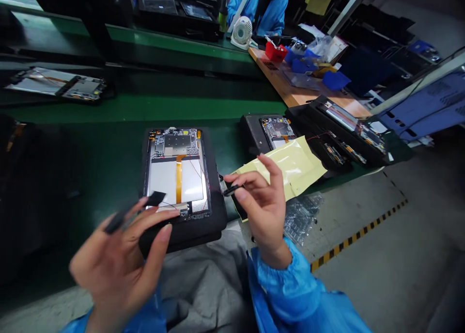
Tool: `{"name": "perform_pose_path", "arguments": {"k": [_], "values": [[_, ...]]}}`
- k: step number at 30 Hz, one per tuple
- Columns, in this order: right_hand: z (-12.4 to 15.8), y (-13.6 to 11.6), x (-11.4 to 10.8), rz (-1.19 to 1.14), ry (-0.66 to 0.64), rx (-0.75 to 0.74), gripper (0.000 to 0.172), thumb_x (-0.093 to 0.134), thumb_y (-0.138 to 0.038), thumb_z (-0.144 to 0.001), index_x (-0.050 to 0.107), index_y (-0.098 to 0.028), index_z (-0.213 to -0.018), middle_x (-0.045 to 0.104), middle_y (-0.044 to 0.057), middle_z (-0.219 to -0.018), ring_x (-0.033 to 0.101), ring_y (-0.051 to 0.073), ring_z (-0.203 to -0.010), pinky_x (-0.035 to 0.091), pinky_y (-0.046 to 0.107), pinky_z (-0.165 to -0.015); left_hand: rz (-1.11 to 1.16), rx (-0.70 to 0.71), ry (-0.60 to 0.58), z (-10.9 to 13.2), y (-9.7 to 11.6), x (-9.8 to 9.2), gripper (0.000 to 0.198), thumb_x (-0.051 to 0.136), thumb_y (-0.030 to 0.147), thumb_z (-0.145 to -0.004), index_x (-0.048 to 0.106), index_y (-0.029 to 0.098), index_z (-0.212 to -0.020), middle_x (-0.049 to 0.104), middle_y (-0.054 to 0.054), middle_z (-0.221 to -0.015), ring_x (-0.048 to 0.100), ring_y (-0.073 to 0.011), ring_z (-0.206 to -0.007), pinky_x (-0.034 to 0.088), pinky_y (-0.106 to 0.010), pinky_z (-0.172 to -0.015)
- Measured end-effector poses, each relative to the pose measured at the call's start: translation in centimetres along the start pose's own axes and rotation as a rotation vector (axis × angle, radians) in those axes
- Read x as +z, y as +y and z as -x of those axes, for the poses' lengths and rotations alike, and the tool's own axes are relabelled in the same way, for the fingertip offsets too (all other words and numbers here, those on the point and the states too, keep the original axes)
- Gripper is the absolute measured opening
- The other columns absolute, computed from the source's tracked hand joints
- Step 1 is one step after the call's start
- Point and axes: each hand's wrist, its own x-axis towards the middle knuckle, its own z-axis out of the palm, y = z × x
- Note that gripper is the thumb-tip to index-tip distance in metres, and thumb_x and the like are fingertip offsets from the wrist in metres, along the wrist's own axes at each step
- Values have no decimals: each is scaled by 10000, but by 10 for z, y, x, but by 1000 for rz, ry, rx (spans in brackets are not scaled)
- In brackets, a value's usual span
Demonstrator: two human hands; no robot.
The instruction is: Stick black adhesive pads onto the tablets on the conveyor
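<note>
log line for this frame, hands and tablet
left hand: black strip | right hand: small black piece | open tablet in black holder

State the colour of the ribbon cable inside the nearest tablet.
Amber-orange; the ribbon cable shows best in the head view.

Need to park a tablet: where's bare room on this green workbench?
Bare green bench surface lies left of the black foam tray holding the opened tablet. Crowded rightward: pale yellow film and more black trays with tablets.
</note>
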Motion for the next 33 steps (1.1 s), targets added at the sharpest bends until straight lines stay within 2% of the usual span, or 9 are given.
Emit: {"name": "perform_pose_path", "arguments": {"k": [2,3,6,9,14,17,21,24,33], "values": [[-18,-1,-10,15,-41,18,571,836,-384,-979,531,-333,-1460,748,-39,-942,830,213,-878,704,467,-936,40,88,6,-6,-12,2,766,610,145,-1065,287,401,-1711,820,-22,-1205,828,-279,-1132,692,-497,-1099],[-25,-1,-14,22,-62,33,582,847,-417,-966,537,-332,-1451,742,-38,-943,816,199,-822,712,448,-890,48,178,-66,-11,-17,5,735,600,136,-1064,326,362,-1707,821,-39,-1232,825,-258,-1148,689,-426,-1096],[-39,1,-22,6,-117,73,601,868,-441,-942,544,-332,-1436,740,-34,-961,771,165,-760,709,372,-779,-3,479,-327,-33,-24,12,803,506,52,-1044,243,290,-1764,719,-107,-1508,731,-260,-1365,625,-387,-1173],[-43,7,-27,-2,-155,81,601,869,-423,-944,542,-330,-1439,756,-30,-980,759,154,-764,701,336,-750,-60,606,-400,-57,-27,11,884,447,14,-1005,148,277,-1794,651,-119,-1603,693,-287,-1418,603,-449,-1198],[-45,6,-32,93,-223,65,576,834,-430,-974,548,-309,-1459,794,3,-1012,784,186,-828,708,386,-823,21,493,-389,-74,-37,-4,699,467,129,-1072,325,312,-1731,778,-113,-1405,780,-282,-1263,677,-403,-1052],[-42,-2,-27,182,-360,52,501,775,-327,-1023,573,-298,-1480,815,22,-1041,807,212,-953,693,415,-921,112,389,-383,-73,-41,-8,588,496,197,-1104,393,334,-1667,811,-114,-1305,839,-249,-1082,700,-336,-906],[-32,-3,-16,292,-723,16,507,683,-204,-1071,562,-280,-1557,814,43,-1140,802,202,-980,676,402,-964,199,328,-322,-70,-44,0,710,517,194,-1111,238,390,-1734,817,-101,-1284,858,-230,-993,700,-326,-891],[-27,6,-9,407,-893,-88,551,663,-182,-1075,541,-280,-1603,776,62,-1196,775,194,-927,676,383,-935,229,296,-247,-68,-47,7,843,512,151,-1100,95,437,-1774,798,-103,-1306,863,-210,-922,701,-289,-812],[-36,13,0,480,-1012,-272,641,625,-216,-1113,398,-292,-1708,736,96,-1232,743,236,-1079,677,393,-955,334,177,-200,-61,-51,10,935,574,153,-1076,46,462,-1783,728,-141,-1418,868,-225,-912,695,-248,-674]]}}
